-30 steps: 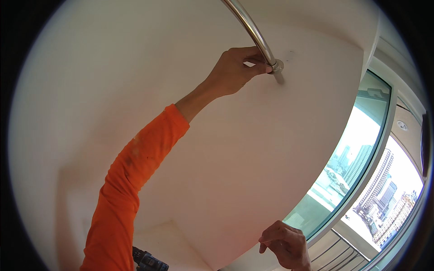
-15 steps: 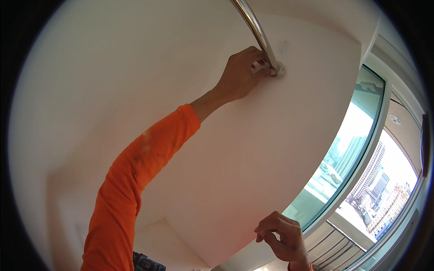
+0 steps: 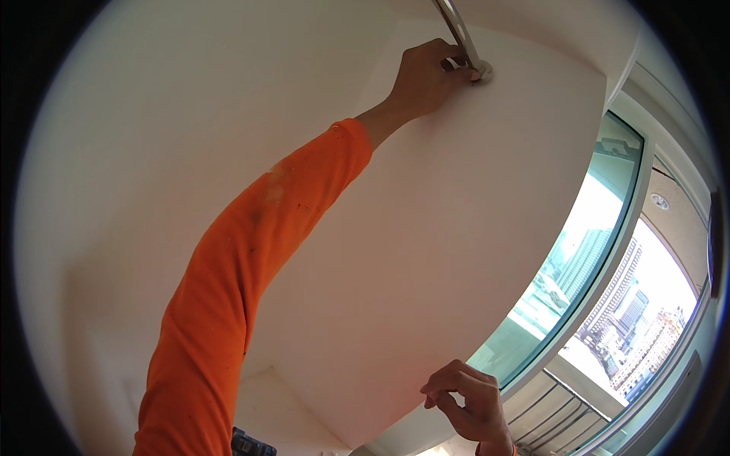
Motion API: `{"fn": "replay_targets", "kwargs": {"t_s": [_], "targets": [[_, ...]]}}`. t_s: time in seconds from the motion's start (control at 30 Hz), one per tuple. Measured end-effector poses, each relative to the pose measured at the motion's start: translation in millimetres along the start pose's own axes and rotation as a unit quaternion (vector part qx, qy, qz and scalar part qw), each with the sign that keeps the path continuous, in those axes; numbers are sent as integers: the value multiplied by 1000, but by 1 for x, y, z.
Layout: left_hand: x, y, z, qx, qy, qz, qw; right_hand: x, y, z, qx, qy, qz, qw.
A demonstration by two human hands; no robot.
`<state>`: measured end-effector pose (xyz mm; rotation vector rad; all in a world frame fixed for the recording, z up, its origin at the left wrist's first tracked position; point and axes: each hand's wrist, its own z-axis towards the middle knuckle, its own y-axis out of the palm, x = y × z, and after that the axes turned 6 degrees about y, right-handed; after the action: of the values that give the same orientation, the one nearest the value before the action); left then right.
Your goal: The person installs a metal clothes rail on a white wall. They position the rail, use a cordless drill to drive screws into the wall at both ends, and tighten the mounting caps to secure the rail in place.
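Observation:
A shiny metal rod [image 3: 456, 25] comes down from the top edge and ends at a round wall flange [image 3: 485, 71] on the pale wall [image 3: 426, 251]. My left hand [image 3: 426, 80], its arm in an orange sleeve, reaches up and closes its fingers around the rod's lower end. The thumb tip touches beside the flange, and the fingertips are partly hidden behind the rod. Low in the picture, away from the wall, my right hand [image 3: 471, 403] is raised with thumb and fingers pinched together. Whatever it may hold is too small to see.
On the right runs a glass window [image 3: 563, 266] with a pale frame, and buildings show outside. A metal railing [image 3: 559, 410] stands beyond it at the lower right. Near the bottom edge, beside my left sleeve, is a dark object [image 3: 252, 444], partly cut off.
The rod, flange and my left hand now appear higher and slightly farther right in the picture. My left hand keeps its grip at the rod's end. My right hand has barely shifted.

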<state>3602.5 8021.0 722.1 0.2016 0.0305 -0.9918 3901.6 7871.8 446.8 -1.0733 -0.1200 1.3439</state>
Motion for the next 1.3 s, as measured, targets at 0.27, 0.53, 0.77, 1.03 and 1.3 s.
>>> {"fn": "replay_targets", "kwargs": {"t_s": [0.27, 0.53, 0.77, 1.03, 1.3], "targets": [[-6, -1, 5, -20, 4, 16, 1000, -24, -21, 12, 30, 12, -47, 998], [-9, 0, 0, -15, 15, 6, 1000, -72, -86, 90, 151, -94, -208, 962], [-13, 0, 2, -14, 40, 2, 999, -121, -163, 239, 212, -217, -313, 900], [-9, -1, -1, -28, 8, -21, 999, -131, -177, 325, 164, -256, -514, 802], [-17, -5, -3, -18, 47, 4, 999, -138, -173, 332, 82, -238, -505, 826]]}}
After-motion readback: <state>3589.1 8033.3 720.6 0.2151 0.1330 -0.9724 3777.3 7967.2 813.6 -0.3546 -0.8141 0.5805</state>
